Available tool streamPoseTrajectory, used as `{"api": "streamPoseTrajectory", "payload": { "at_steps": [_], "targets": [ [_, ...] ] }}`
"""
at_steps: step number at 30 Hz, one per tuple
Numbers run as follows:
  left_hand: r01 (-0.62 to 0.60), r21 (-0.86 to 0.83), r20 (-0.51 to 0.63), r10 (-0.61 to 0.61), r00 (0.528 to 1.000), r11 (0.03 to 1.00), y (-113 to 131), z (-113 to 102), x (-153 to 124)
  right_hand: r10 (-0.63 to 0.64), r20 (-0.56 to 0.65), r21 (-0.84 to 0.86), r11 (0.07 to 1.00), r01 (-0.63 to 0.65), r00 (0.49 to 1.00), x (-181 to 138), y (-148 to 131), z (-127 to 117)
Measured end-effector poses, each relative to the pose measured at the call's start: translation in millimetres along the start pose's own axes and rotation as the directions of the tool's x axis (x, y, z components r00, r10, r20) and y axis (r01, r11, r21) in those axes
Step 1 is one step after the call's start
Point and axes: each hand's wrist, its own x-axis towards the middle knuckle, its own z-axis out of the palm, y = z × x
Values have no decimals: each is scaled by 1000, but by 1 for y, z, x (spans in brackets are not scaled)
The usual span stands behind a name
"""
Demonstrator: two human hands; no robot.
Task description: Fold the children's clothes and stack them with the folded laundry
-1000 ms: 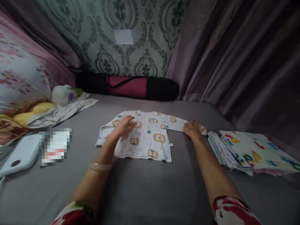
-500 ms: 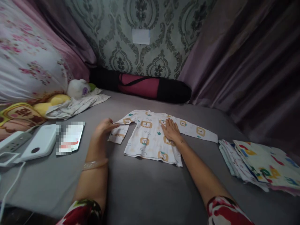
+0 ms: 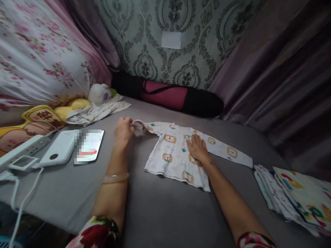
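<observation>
A small white long-sleeved shirt (image 3: 178,151) with lion prints is spread on the grey bed sheet (image 3: 165,213). My left hand (image 3: 124,130), below a translucent bangle (image 3: 115,178), grips the end of the shirt's left-hand sleeve and holds it up off the sheet. That sleeve curves between my fingers and the shoulder. My right hand (image 3: 198,147) lies flat on the upper chest of the shirt, fingers stretched out. The other sleeve (image 3: 232,152) runs straight out to the right.
Folded clothes (image 3: 297,196) are piled at the right. On the left are a phone (image 3: 90,146), a white power bank (image 3: 58,148) and a power strip (image 3: 28,151) with cables. Plush toys (image 3: 98,93) and a crumpled cloth (image 3: 95,112) lie behind them. A long black-and-magenta bag (image 3: 165,95) rests along the wall.
My left hand has closed on the sleeve end and lifted it; the sleeve was folded down on the sheet before. My right hand stays flat on the shirt. The view has shifted left.
</observation>
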Motion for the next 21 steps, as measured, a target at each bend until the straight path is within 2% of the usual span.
{"api": "streamPoseTrajectory", "payload": {
  "at_steps": [1,2,3,5,7,9,12,16,18,21],
  "targets": [
    [-8,-19,-185,5,983,1000,-1,0,1,1,-4,-1,1000,-1,1000,0,0,0],
    [-6,-40,-315,-7,949,999,-4,2,2,0,-7,-2,1000,0,1000,0,0,0],
    [7,-58,-369,-28,929,998,-9,6,2,-1,-11,-1,1000,1,1000,0,0,0],
    [54,-88,-324,-80,943,995,-22,17,4,-3,-8,4,1000,3,1000,0,0,0],
    [117,-102,-183,-135,974,988,-36,28,5,0,10,11,1000,0,1000,0,1,-2],
    [177,-108,-95,-187,978,978,-45,35,7,0,28,21,1000,-1,1000,0,1,-4],
    [265,-113,-121,-278,953,958,-46,36,12,-17,-21,25,1000,17,1000,5,-6,-10],
    [361,-74,-153,-368,917,930,-38,29,26,-188,-138,76,977,200,972,27,-37,-23],
    [375,-34,-109,-376,920,927,-37,25,37,-240,-108,136,958,253,965,46,-60,-31],
    [381,11,-9,-381,925,924,-42,23,58,-265,-46,178,947,269,963,79,-95,-41]
  ]
}}
